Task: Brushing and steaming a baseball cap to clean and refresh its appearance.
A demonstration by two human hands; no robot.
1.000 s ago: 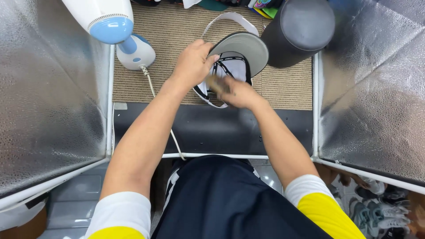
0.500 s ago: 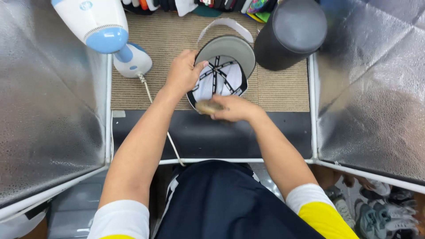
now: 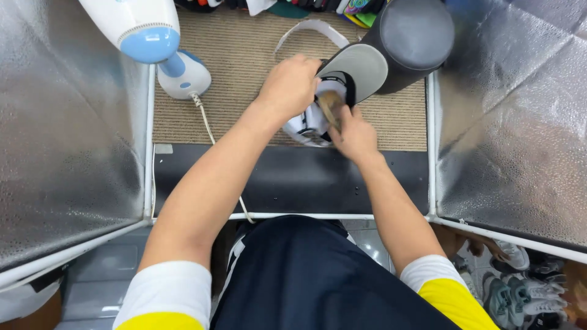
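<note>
The left hand (image 3: 293, 85) grips a fabric cap (image 3: 342, 91) by its stiff grey brim; the right hand (image 3: 354, 135) clasps a small brown brush (image 3: 330, 107) inside it.

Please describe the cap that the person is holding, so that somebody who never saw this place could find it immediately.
Start at the tan ribbed mat between the two silvery foil panels. Near the mat's middle, beside the tall dark cylinder, the left hand grips the cap while the right hand works a small brown thing into it. It alone has a flat grey brim and a white-and-black inside.
</note>
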